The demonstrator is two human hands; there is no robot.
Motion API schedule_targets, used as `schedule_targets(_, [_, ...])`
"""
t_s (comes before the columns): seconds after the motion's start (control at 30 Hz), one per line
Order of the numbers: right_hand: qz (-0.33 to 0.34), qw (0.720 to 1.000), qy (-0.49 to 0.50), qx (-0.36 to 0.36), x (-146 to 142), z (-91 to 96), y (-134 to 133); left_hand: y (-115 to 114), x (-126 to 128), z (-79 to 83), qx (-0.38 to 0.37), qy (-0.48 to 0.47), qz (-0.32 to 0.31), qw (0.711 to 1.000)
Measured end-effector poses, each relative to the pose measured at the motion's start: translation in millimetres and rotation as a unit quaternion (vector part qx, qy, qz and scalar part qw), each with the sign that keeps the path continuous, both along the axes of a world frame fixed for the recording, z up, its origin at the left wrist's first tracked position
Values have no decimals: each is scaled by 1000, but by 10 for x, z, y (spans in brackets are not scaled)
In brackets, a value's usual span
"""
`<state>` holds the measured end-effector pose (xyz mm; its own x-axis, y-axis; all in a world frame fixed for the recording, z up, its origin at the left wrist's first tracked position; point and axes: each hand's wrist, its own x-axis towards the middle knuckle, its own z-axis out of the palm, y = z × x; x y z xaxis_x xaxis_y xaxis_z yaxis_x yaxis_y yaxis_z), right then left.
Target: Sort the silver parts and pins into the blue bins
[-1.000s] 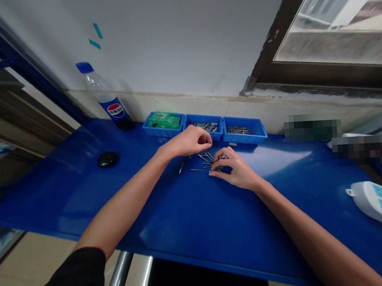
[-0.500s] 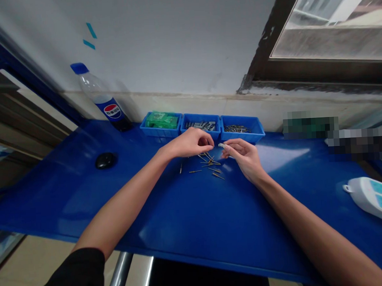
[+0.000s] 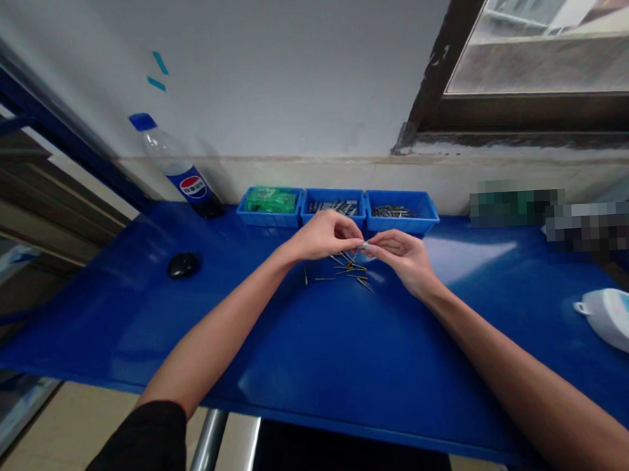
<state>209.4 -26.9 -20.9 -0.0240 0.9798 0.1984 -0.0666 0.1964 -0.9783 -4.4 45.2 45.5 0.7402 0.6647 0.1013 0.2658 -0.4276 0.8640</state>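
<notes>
My right hand is closed in a pinch on a small whitish piece, too small to name. Against the same spot, the thumb and fingertips of my left hand are pressed together; what they grip is hidden. Both hands are held above the blue table, with fingertips touching or nearly so. Below them lie several thin metal pins with brass-coloured parts, some in a loose heap and a few apart from it.
Along the wall stand three blue bins: one with green packets, one with grey metal pieces, one with thin metal pins. A cola bottle, a black mouse and a white power strip are also on the table.
My left hand has moved right, so its fingertips meet those of my right hand at the small whitish piece. The view has shifted slightly.
</notes>
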Motion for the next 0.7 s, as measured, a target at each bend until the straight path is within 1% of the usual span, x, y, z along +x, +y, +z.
schedule_targets(0.1, [-9, 1000, 3, -6, -1, -9, 6, 4, 6, -20, -28, -32, 8, 999])
schedule_targets(0.17, [-7, 1000, 4, -10, -8, -8, 8, 9, 5, -18, -31, -41, 14, 999])
schedule_targets(0.23, [-3, 1000, 4, -11, -13, -12, 13, 19, -3, -9, -29, -46, 36, 998])
schedule_targets(0.33, [-3, 1000, 4, -9, -8, -37, 28, 51, -29, 5, -7, -65, 104, 992])
schedule_targets(0.47, [-2, 1000, 6, -11, 7, -77, 53, 123, -76, -15, 59, -74, 207, 974])
schedule_targets(0.53, [-2, 1000, 7, -11, 9, -81, 57, 160, -92, -43, 76, -76, 235, 966])
schedule_targets(0.6, [-3, 1000, 7, -10, 7, -74, 55, 186, -106, -56, 85, -85, 234, 965])
schedule_targets(0.67, [-5, 1000, 1, -11, 4, -63, 51, 195, -132, -27, 99, -76, 213, 969])
schedule_targets(0.7, [-4, 1000, -2, -11, 3, -59, 49, 194, -154, 8, 109, -57, 196, 973])
